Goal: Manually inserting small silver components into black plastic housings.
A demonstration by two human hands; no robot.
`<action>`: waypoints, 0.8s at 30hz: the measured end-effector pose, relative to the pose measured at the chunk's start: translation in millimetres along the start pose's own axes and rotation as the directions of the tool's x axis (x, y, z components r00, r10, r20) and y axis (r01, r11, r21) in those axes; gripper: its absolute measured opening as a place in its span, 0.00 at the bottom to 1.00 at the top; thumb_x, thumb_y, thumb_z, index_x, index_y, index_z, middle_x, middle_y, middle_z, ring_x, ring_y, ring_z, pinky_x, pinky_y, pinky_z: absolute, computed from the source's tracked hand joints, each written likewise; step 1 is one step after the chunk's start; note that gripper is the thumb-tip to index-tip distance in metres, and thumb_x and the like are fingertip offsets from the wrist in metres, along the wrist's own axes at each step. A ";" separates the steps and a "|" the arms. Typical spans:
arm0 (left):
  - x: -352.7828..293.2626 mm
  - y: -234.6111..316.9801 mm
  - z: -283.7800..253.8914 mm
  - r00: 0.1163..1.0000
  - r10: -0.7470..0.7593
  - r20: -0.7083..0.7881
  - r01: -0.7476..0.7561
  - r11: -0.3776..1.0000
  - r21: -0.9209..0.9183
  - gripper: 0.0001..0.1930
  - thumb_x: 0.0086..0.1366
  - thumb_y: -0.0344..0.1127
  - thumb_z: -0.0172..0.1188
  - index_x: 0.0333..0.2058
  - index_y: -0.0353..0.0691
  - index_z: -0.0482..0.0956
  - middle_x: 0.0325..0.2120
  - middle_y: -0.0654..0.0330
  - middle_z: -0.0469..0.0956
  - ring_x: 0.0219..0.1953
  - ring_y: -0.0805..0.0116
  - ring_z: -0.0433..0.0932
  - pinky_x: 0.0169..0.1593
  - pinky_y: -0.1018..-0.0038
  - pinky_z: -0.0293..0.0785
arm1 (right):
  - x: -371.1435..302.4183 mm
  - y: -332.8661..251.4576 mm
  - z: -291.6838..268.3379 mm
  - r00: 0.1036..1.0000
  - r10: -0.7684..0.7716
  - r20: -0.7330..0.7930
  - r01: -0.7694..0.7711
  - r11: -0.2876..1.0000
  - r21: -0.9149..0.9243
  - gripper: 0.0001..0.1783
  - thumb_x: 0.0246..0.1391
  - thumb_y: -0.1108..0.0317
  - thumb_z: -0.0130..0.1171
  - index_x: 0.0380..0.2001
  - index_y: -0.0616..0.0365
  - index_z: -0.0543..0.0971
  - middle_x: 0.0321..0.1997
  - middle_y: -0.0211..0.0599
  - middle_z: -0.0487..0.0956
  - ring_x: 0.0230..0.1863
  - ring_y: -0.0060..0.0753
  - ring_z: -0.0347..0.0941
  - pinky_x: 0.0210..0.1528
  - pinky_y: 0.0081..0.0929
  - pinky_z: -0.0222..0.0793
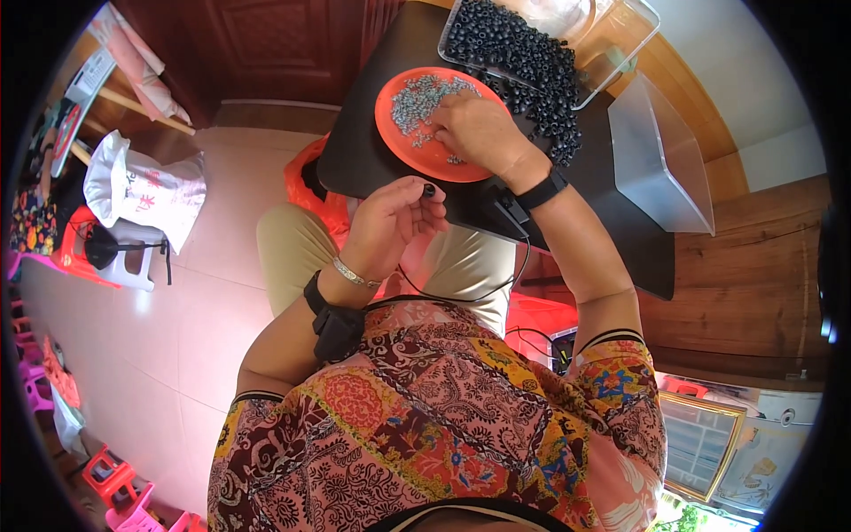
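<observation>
Between thumb and fingers, my left hand (394,217) holds a small round black knob-like part (429,190) in front of the table's near edge. My right hand (483,133) reaches down into an orange-red plate (409,162), its fingers drawn together over the contents. Whatever those fingertips pinch is hidden beneath the hand. Many tiny silvery metal pieces (417,105) lie in the plate, mostly at its far left side. Beyond the plate, a big heap of similar black parts (510,44) spills out of a clear tray (450,31) onto the tabletop.
The dark table (355,133) carries an upright clear plastic bin (651,151) at the right. A thin black cable (479,297) hangs between my wrists. An orange-red bag (310,191) hangs by the table's left side. A white sack (155,186) and plastic stools (111,474) stand at left.
</observation>
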State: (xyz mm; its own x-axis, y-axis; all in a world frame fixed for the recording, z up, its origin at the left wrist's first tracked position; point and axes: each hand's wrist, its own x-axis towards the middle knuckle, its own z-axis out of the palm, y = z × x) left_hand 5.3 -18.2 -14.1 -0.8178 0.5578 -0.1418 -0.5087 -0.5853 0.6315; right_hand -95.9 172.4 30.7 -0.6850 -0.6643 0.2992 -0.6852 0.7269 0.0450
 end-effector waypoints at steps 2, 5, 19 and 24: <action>-0.2 -0.1 0.2 1.000 0.003 -0.003 -0.003 1.000 -0.003 0.13 0.68 0.39 0.46 0.39 0.35 0.73 0.33 0.58 0.76 0.35 0.66 0.75 0.43 0.71 0.69 | 0.6 0.7 1.1 1.000 0.004 0.008 -0.004 1.000 0.010 0.06 0.46 0.68 0.60 0.29 0.57 0.79 0.33 0.40 0.78 0.38 0.47 0.74 0.42 0.37 0.70; -0.2 1.5 0.0 1.000 -0.002 0.005 0.002 1.000 -0.013 0.12 0.67 0.39 0.48 0.38 0.35 0.74 0.32 0.60 0.76 0.35 0.67 0.76 0.43 0.72 0.72 | -1.3 1.8 -5.7 0.986 0.161 0.052 -0.169 0.960 0.224 0.07 0.51 0.67 0.59 0.31 0.59 0.79 0.34 0.35 0.79 0.36 0.38 0.75 0.41 0.29 0.70; 15.9 3.1 27.3 0.990 0.026 0.141 -0.031 0.999 0.032 0.14 0.69 0.41 0.44 0.40 0.37 0.72 0.34 0.62 0.74 0.36 0.69 0.74 0.41 0.74 0.68 | -55.8 -46.1 -42.5 0.876 0.361 0.319 -0.251 -0.223 0.942 0.10 0.59 0.65 0.57 0.36 0.62 0.79 0.36 0.30 0.78 0.34 0.20 0.71 0.41 0.22 0.69; 15.1 -3.5 34.4 0.994 0.016 0.108 -0.021 0.999 0.048 0.13 0.68 0.41 0.45 0.40 0.37 0.72 0.32 0.62 0.74 0.34 0.70 0.73 0.40 0.75 0.67 | -66.6 -57.7 -41.2 0.883 0.366 0.294 -0.225 -0.219 0.949 0.07 0.60 0.69 0.56 0.34 0.61 0.78 0.34 0.30 0.77 0.32 0.18 0.70 0.37 0.19 0.69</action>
State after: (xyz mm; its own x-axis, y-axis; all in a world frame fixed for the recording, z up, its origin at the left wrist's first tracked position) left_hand 4.0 12.5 7.7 -0.7918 0.6089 -0.0485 -0.4777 -0.5678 0.6704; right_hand -0.5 181.9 47.5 -0.9285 -0.3712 0.0007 0.0691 -0.1746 -0.9822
